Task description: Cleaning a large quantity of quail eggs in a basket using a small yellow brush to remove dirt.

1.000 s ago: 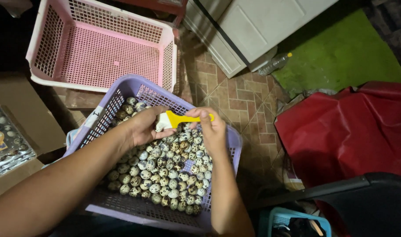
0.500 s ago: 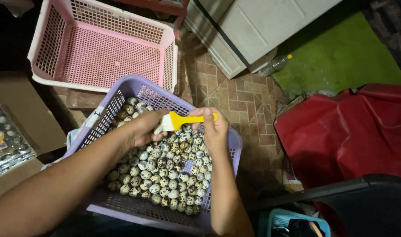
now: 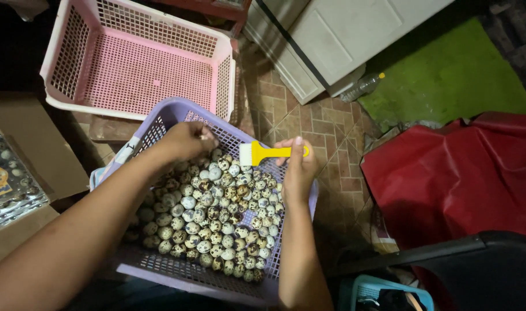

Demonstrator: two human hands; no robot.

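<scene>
Holding the little yellow brush (image 3: pixel 267 152) pinched in my right hand (image 3: pixel 298 171), over the far side of the purple basket (image 3: pixel 176 268) of speckled eggs (image 3: pixel 217 216). My left hand (image 3: pixel 186 140) is curled around one egg (image 3: pixel 203 137). Pink basket (image 3: pixel 136 63) sits further back.

An empty pink basket (image 3: pixel 137 75), a plastic bottle (image 3: pixel 362 87) and red sheeting (image 3: pixel 453 173) lie nearby.

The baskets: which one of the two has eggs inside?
The purple basket, the nearer one under both hands, is full of speckled eggs. The pink basket behind it holds none.
</scene>
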